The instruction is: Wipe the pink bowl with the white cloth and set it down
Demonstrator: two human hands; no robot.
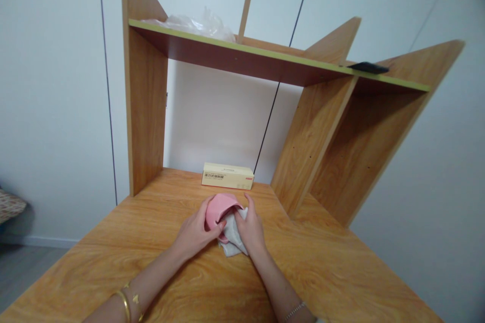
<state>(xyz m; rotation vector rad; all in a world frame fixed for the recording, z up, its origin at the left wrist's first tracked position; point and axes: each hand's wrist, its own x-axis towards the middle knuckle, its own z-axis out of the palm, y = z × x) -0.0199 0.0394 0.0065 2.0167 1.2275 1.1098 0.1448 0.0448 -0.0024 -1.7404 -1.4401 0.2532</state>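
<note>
My left hand (195, 232) is closed round a small pink bowl (217, 208), holding it tipped on its side just above the wooden desk (151, 262). My right hand (250, 229) grips a crumpled grey-white cloth (230, 236) and presses it into the bowl's open side. Both hands meet at the middle of the desk. The bowl's inside is mostly hidden by the cloth and my fingers.
A long cream box (227, 175) with a red label lies at the back of the desk, just behind the bowl. A wooden hutch shelf (242, 55) spans overhead, with clear plastic (197, 24) on its left and a dark flat object (368, 67) on its right.
</note>
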